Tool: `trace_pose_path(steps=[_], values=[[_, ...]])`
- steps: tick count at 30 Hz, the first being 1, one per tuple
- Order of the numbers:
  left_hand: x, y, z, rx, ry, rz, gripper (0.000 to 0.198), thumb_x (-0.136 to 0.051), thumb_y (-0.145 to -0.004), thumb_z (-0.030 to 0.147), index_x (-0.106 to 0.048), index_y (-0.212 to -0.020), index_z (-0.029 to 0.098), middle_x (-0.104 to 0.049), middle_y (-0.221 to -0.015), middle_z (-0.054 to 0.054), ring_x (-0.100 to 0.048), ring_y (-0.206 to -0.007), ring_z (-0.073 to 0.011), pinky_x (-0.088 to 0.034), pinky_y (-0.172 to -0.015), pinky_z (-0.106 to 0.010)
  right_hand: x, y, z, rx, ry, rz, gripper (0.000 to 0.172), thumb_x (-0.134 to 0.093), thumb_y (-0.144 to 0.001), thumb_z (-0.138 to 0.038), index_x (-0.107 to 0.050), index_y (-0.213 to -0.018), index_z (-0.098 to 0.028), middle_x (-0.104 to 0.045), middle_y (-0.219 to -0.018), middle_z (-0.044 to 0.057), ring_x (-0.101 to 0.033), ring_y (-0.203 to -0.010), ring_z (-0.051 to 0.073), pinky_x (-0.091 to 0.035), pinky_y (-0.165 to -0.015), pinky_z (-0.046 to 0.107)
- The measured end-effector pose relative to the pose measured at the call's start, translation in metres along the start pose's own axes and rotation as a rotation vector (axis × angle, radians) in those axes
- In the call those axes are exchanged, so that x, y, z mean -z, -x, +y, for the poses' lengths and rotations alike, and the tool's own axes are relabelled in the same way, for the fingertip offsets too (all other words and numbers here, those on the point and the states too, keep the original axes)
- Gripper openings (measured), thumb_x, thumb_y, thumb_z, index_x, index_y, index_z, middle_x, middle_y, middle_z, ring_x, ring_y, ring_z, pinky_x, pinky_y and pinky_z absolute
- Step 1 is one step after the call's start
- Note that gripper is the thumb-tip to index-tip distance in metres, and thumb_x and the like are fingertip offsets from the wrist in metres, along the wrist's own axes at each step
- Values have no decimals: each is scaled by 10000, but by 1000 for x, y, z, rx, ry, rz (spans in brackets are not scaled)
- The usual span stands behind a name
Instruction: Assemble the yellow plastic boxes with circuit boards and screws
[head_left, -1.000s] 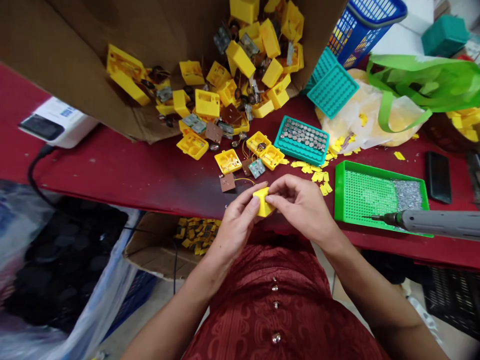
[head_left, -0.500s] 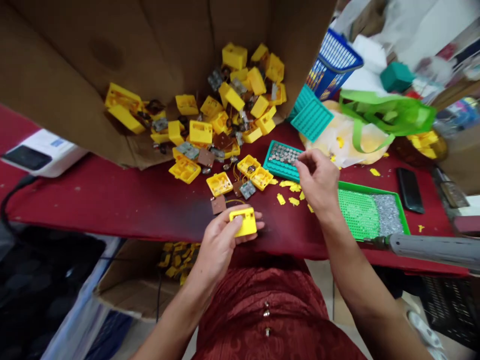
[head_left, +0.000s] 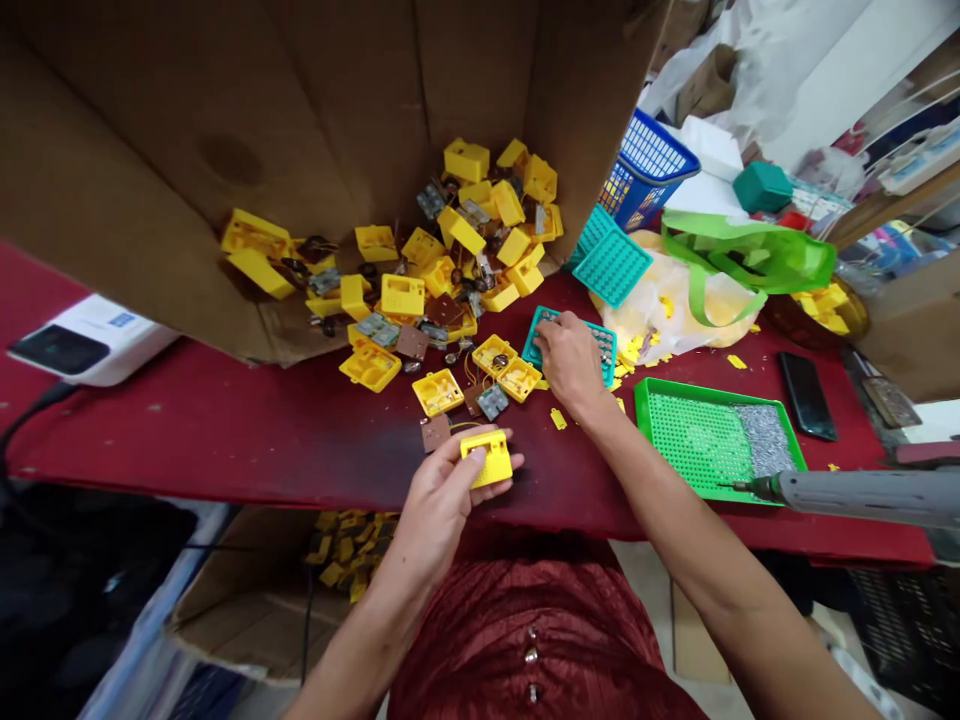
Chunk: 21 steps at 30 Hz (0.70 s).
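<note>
A small yellow plastic case [head_left: 496,462] is held in my left hand [head_left: 442,495], thumb on its face, above the front of the red table. My right hand [head_left: 574,365] reaches over a teal tray [head_left: 609,370] of small round metal pieces, its fingertips down at the left part of the tray. Whether those fingers pinch a piece is too small to tell. Just beyond my left hand lie open yellow cases [head_left: 439,392], brown squares [head_left: 435,433] and a grey part [head_left: 493,402] with wires. Small yellow pieces [head_left: 558,419] lie beside the teal tray.
A large cardboard box [head_left: 322,120] holds piled yellow cases [head_left: 403,296]. On the right are a green tray [head_left: 697,430] of small metal bits, a grey electric screwdriver [head_left: 862,495], a black phone [head_left: 806,395], a blue basket [head_left: 649,165] and a green bag [head_left: 787,250]. A white device [head_left: 90,340] stands left.
My right hand has moved left across the teal tray, from its right end to its left part. My left hand still holds the yellow case. The camera view has shifted slightly.
</note>
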<state>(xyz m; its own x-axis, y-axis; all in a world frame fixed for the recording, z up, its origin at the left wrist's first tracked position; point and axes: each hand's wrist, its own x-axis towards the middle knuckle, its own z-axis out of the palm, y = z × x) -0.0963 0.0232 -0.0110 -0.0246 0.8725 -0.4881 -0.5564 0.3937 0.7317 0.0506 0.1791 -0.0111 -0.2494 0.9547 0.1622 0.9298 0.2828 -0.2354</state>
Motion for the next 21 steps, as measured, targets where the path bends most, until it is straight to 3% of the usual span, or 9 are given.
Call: trace_pose_path(steps=[7,10,13,17,21], values=[[-3,2,-4,12,21,-15,348,-776,-787,300,-668,-1081,148,-766,-1083,-121,-765,-878,-235,-601,-689,-286,-3,-3,3,45,20,-35,291,-414,-944,-113,-701,-899,-116,-614,-1005,176,-531,-897,245,-403,-774,374],[-2,5,-7,-2,46,-29,345,-745,-818,299,-645,-1120,166,-763,-1082,-114,-763,-881,-232,-598,-705,-296,0,-6,10,55,5,-48,216,-476,-893,-94,-690,-898,-121,-620,-1040,178,-542,-907,249,-421,-807,386],[0,8,-10,-24,57,-49,358,-757,-800,250,-640,-1130,179,-746,-1124,-107,-752,-931,-230,-592,-770,-307,10,0,14,56,-87,22,129,-565,-835,-108,-687,-842,-150,-651,-976,140,-563,-923,250,-443,-865,410],[1,8,-14,-64,42,-27,427,-775,-756,181,-623,-1155,184,-706,-1189,-103,-725,-965,-208,-582,-803,-303,33,42,-1,7,-479,131,81,-619,-836,-197,-689,-799,-185,-691,-869,57,-607,-867,207,-482,-874,406],[-3,4,-19,-108,18,-11,443,-775,-750,179,-612,-1162,180,-692,-1122,-78,-687,-963,-184,-573,-833,-303,39,98,-32,-201,-1005,-97,62,-683,-801,-259,-697,-785,-200,-690,-803,9,-617,-750,143,-510,-747,314]])
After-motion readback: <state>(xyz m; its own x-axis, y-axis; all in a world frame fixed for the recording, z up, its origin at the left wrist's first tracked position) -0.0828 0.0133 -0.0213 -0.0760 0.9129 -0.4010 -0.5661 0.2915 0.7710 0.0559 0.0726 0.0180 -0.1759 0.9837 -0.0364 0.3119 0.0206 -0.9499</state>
